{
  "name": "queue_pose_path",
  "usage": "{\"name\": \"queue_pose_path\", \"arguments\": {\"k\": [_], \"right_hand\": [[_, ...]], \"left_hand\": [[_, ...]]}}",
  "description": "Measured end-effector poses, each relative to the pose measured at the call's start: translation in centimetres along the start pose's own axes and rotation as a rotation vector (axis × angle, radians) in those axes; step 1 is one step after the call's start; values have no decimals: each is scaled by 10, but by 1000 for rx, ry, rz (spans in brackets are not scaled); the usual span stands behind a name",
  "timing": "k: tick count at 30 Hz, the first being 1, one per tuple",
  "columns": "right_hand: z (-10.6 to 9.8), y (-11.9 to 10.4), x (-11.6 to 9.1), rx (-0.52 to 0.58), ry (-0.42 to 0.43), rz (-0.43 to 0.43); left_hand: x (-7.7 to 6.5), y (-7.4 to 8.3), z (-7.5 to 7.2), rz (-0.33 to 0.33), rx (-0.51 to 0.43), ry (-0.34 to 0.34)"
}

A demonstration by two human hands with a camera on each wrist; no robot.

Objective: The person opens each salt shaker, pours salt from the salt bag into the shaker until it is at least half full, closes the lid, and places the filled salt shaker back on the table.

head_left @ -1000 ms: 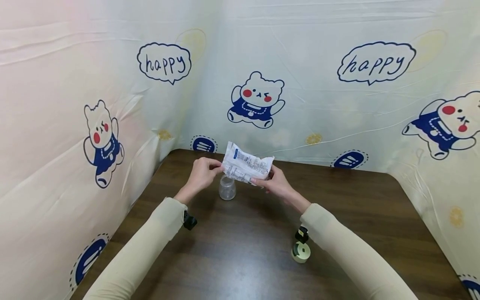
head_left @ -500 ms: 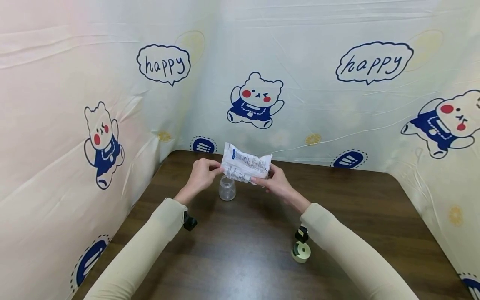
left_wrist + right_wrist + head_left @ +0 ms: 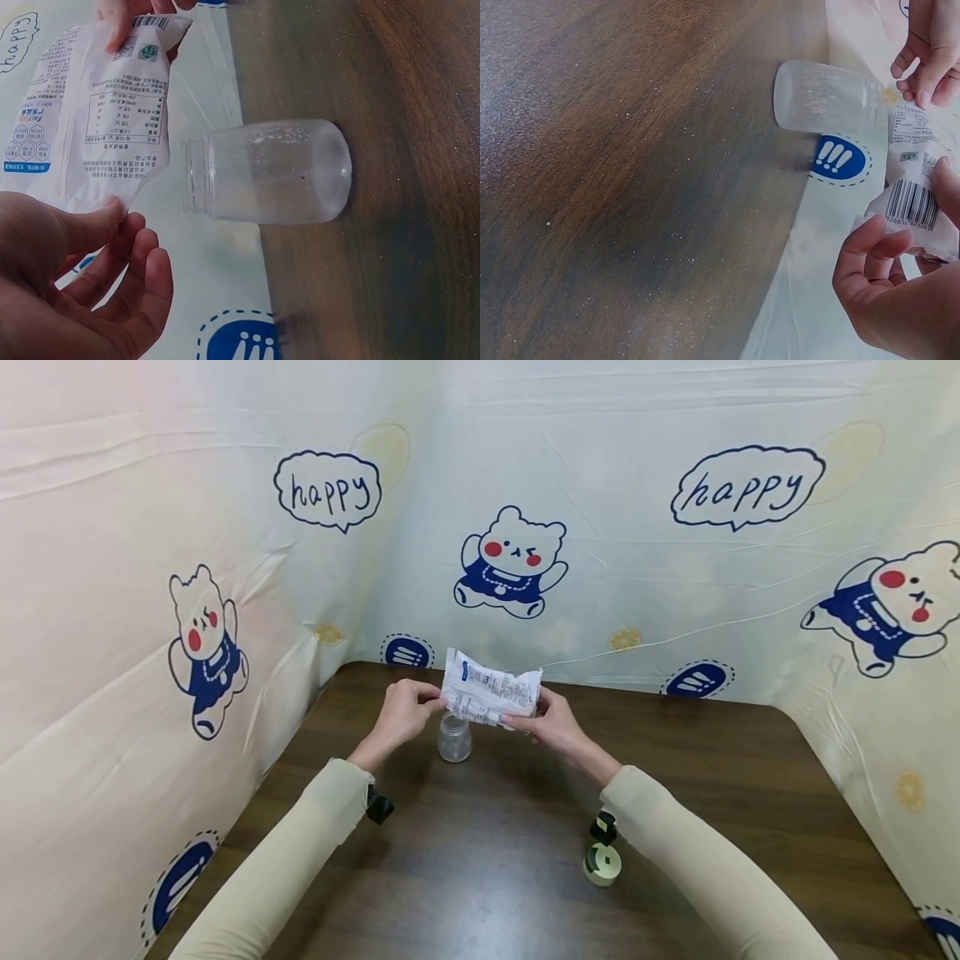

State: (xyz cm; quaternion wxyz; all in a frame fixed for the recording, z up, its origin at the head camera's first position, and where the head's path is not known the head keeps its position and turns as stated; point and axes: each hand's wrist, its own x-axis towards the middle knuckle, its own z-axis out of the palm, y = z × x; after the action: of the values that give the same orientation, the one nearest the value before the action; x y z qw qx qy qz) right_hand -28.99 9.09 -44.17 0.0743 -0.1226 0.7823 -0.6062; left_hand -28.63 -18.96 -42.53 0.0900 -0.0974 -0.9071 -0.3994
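Observation:
A white printed plastic bag (image 3: pixel 491 693) is held up above the far part of the table, between both hands. My left hand (image 3: pixel 405 710) pinches its lower left corner between thumb and fingers, as the left wrist view shows closely. Gripping the opposite end, near the barcode, is my right hand (image 3: pixel 555 724). A clear jar (image 3: pixel 454 742) without a lid stands upright on the table just below the bag's left end. White specks cling to the jar's inner wall (image 3: pixel 281 142). Whether anything leaves the bag cannot be seen.
A pale green round cap-like object (image 3: pixel 602 865) with a dark curved patch lies on the table near my right forearm. Small white grains dot the brown wooden table (image 3: pixel 630 187). Printed cloth (image 3: pixel 637 568) hangs behind and along both sides.
The bag has shifted slightly left, its left top edge a little lower. Both hands keep hold in nearly the same places; the jar stays put.

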Motion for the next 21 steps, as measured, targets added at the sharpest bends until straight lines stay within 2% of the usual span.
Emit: {"name": "queue_pose_path", "arguments": {"k": [21], "right_hand": [[-2,0,2,2,-2,-8]], "left_hand": [[0,-1,2,-2,-6,-3]]}}
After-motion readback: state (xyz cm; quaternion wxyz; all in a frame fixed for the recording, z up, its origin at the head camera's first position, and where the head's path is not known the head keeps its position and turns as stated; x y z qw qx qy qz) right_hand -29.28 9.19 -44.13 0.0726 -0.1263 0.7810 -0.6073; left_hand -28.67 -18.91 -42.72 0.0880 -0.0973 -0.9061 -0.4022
